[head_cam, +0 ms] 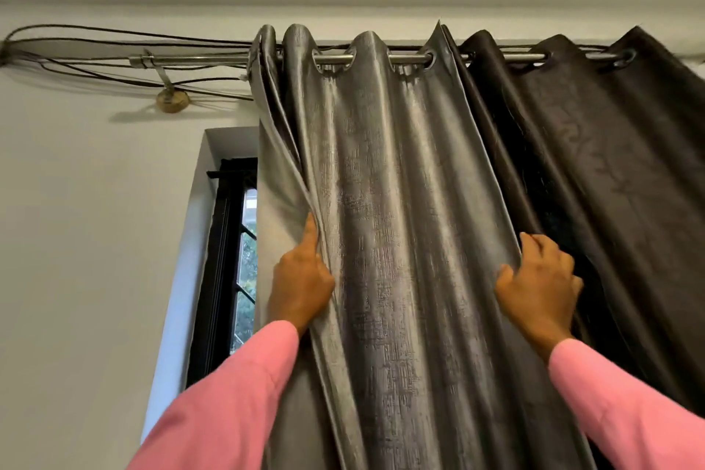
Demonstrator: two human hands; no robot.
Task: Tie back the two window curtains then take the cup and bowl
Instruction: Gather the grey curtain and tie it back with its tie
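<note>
Shiny grey curtain (pixel 381 240) hangs mid-frame in soft vertical folds off a metal rod (pixel 213 59) — left hand (pixel 301 286) clutches its left edge, right hand (pixel 540 286) pinches its right edge, with the darker matte curtain (pixel 610 164) at right.

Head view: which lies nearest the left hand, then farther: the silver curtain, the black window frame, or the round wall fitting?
1. The silver curtain, gripped by the left hand.
2. The black window frame, just to its left.
3. The round wall fitting, high up on the left.
</note>
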